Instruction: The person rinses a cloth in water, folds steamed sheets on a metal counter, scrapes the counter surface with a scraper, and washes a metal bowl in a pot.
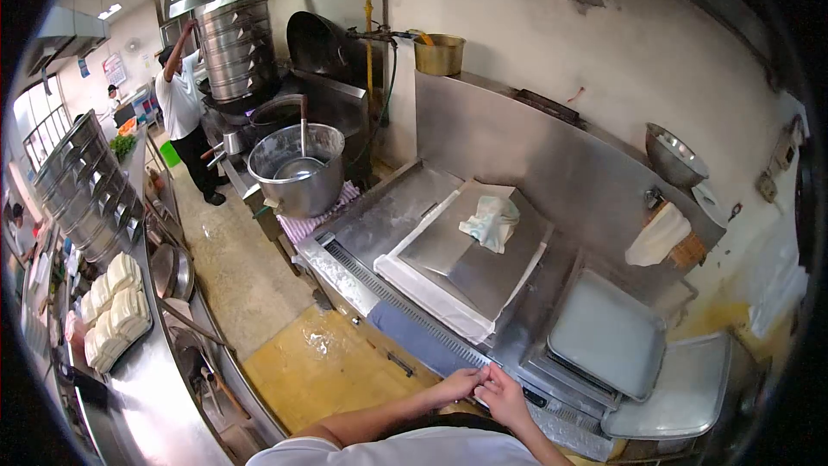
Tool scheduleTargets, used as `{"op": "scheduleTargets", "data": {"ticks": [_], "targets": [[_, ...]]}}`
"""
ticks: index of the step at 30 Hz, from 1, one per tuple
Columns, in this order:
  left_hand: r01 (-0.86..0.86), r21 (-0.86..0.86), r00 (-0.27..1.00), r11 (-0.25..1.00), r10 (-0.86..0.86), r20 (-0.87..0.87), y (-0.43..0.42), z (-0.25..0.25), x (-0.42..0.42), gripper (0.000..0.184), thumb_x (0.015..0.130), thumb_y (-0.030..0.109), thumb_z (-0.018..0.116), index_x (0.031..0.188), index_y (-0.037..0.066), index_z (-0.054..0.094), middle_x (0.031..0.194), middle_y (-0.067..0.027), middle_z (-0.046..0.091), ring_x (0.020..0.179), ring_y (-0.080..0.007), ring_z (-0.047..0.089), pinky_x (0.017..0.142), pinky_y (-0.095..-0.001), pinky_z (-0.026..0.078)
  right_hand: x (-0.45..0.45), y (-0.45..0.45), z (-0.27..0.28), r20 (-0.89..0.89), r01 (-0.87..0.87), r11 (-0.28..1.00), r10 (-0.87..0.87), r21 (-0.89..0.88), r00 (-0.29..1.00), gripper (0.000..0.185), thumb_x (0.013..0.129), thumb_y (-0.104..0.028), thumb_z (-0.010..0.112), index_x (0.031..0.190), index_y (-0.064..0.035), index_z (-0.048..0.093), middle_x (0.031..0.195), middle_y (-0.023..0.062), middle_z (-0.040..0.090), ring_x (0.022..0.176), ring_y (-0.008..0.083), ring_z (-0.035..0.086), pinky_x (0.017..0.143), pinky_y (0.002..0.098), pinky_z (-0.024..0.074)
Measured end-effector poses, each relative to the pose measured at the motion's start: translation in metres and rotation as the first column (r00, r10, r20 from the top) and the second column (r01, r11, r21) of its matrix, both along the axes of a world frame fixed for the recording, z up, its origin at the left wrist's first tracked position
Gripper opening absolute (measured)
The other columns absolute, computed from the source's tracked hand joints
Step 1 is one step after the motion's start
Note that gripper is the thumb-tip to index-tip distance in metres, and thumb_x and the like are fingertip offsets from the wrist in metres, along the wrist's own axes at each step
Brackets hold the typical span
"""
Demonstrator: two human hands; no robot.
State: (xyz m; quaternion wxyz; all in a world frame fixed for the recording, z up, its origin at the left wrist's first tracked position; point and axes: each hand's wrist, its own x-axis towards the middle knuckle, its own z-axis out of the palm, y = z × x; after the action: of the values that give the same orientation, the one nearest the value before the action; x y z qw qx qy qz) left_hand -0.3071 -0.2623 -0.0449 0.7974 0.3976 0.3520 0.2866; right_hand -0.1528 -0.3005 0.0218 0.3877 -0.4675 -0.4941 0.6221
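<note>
My left hand and my right hand meet in front of my body, close to the steel counter's front edge. Both are closed, with fingertips pressed together. Whatever lies between them, if anything, is too small to make out. Beyond them, a sloped steel lid rests on white cloth on the counter. A crumpled pale cloth lies on top of that lid. To the right of my hands are a pale rectangular tray and a second tray.
A large metal pot with a ladle stands at the counter's left end. Farther back, a person reaches up to stacked steamers. White folded buns sit on the left worktop. A metal bowl rests on the back ledge.
</note>
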Motion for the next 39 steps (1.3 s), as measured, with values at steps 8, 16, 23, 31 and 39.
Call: {"op": "scheduleTargets", "data": {"ticks": [8,16,23,31,39], "targets": [[-0.129,-0.032,0.991,0.991,0.127,-0.046,0.011,-0.043,0.000,0.055,0.108,0.049,0.045,0.117,0.000,0.068,0.106,-0.0071,0.071,0.092,-0.0133,0.065,0.081,-0.0286,0.051,0.004,0.024,-0.026,-0.010,-0.093,0.996,0.093,0.020,0.996,0.079,0.091,0.003,0.069,0.155,0.0105,0.022,0.152,0.0273,0.044,0.136,0.0286,0.051,0.110,0.0380,0.0471],[-0.168,-0.065,0.985,0.984,0.166,-0.035,0.005,-0.041,0.040,0.053,0.108,0.048,0.046,0.120,0.001,0.068,0.105,-0.0052,0.071,0.090,-0.0123,0.064,0.079,-0.0289,0.051,0.045,0.027,-0.014,0.006,-0.169,0.985,0.169,0.045,0.986,0.075,0.093,-0.001,0.069,0.152,0.0127,0.027,0.147,0.0249,0.049,0.132,0.0277,0.055,0.107,0.0362,0.0491],[-0.181,-0.047,0.975,0.982,0.173,-0.137,-0.001,-0.017,0.084,0.048,0.107,0.043,0.051,0.124,0.001,0.067,0.109,-0.0062,0.071,0.096,-0.0137,0.065,0.086,-0.0306,0.051,0.101,0.023,-0.023,0.007,-0.101,0.993,0.101,0.053,0.995,0.064,0.094,-0.009,0.071,0.147,0.0112,0.040,0.138,0.0226,0.059,0.116,0.0216,0.065,0.096,0.0330,0.0552],[-0.109,-0.045,0.978,0.993,0.098,-0.184,0.017,0.006,0.130,0.046,0.107,0.033,0.054,0.133,-0.005,0.060,0.122,-0.0147,0.069,0.110,-0.0212,0.066,0.101,-0.0357,0.051,0.228,0.070,-0.027,0.359,0.263,0.929,-0.345,0.259,0.867,0.030,0.091,-0.012,0.070,0.118,0.0007,0.069,0.097,0.0109,0.076,0.087,0.0172,0.072,0.080,0.0315,0.0569],[-0.103,-0.139,0.972,0.985,0.071,-0.223,0.006,-0.003,0.159,0.048,0.101,0.035,0.065,0.132,0.000,0.059,0.121,-0.0112,0.067,0.109,-0.0238,0.066,0.092,-0.0398,0.057,0.336,0.122,-0.096,0.716,0.372,0.916,-0.362,0.152,0.597,0.018,0.080,-0.013,0.067,0.087,0.0018,0.075,0.076,0.0156,0.072,0.072,0.0231,0.070,0.067,0.0368,0.0556]]}}
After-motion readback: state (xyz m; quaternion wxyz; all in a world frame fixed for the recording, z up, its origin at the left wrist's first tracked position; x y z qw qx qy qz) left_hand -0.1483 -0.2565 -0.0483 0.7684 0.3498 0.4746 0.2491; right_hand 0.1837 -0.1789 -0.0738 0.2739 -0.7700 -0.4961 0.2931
